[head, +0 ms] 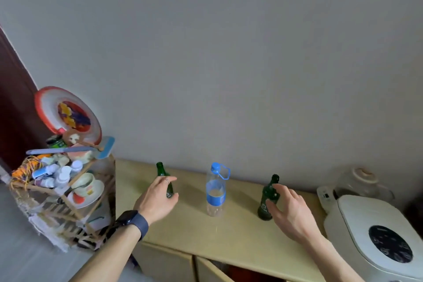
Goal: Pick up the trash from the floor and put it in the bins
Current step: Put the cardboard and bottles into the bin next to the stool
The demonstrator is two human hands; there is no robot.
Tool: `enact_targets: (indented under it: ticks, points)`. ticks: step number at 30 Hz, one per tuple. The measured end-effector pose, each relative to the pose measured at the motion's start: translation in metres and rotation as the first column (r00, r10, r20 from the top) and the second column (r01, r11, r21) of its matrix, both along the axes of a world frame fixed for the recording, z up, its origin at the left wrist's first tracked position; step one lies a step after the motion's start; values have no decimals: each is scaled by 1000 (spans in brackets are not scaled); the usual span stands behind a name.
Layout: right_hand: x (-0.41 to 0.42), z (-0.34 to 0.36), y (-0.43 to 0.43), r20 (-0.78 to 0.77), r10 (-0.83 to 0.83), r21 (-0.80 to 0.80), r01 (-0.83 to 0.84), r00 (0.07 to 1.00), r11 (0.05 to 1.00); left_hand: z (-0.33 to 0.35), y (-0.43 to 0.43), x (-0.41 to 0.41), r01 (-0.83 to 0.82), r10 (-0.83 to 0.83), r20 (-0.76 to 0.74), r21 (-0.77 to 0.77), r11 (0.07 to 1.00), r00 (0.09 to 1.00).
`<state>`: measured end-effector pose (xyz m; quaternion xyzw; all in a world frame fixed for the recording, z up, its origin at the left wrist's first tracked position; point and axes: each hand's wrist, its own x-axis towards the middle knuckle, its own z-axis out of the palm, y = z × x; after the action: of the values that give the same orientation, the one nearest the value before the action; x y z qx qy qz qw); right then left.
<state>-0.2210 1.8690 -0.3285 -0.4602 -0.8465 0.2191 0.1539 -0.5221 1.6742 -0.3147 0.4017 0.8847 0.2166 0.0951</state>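
The fingers (168, 179) of my left hand (158, 200) curl round the middle of the left green bottle (161, 170), one across its front and the thumb below. My right hand (290, 210) is wider open: its fingers are spread, the thumb lies across the front of the right green bottle (268, 192), and another finger is by the shoulder. I cannot tell if it is pressing yet. Both bottles stand upright on the tabletop (229, 236), near the wall, with a clear plastic bottle (215, 192) between them and apart from both. To do this well, I judge I should close the right fingers low on the body rather than the neck. Then I should lift both bottles straight up so that neither elbow knocks the plastic one. Glass is heavy and slick, so I want a full wrap. The cluttered rack (68, 201) sits close on my left and the white appliance (366, 224) on my right. No bin is in view.
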Motion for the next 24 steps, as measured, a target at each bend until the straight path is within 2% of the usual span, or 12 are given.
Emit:
enact_targets:
  ticks: [6, 15, 17, 21, 24]
  points:
    - [-55, -23, 89, 97, -100, -62, 107, 990, 992, -29, 47, -73, -151, 157, 51, -102, 983, 986]
    - [-102, -65, 153, 395, -213, -126, 283, 894, 951, -89, 93, -164, -272, 279, -19, -285, 919, 960]
    - [-108, -81, 155, 425, -245, -126, 325, 872, 937, -103, 105, -185, -235, 236, -39, -345, 909, 971]
    - [-116, -95, 149, 378, -347, -36, 388, 858, 921, -118, 120, -208, -144, 113, -96, -443, 885, 989]
    - [-127, -101, 140, 388, -386, 3, 417, 837, 909, -124, 126, -217, -80, -10, -193, -454, 887, 981]
